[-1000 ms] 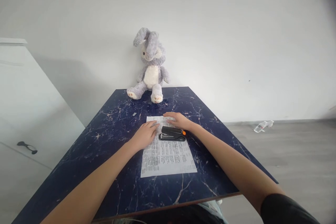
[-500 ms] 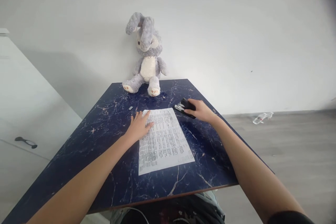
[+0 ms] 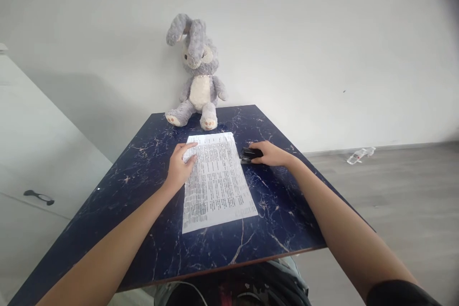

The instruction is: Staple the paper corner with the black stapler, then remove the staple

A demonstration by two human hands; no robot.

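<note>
A printed sheet of paper (image 3: 215, 181) lies on the dark blue marbled table (image 3: 150, 229). My left hand (image 3: 180, 168) rests on the sheet's upper left part, fingers curled around its lifted left edge. My right hand (image 3: 269, 154) lies on the table just right of the sheet, closed over a black stapler (image 3: 249, 154) that sits on the tabletop by the paper's right edge.
A grey plush rabbit (image 3: 196, 76) sits at the table's far edge against the white wall. A white cabinet with a dark handle (image 3: 38, 196) stands at the left. A clear plastic bottle (image 3: 359, 155) lies on the grey floor at the right.
My right hand lifted the stapler off the sheet and set it on the table to the right. My left hand slid the sheet a little farther away and took hold of its left edge.
</note>
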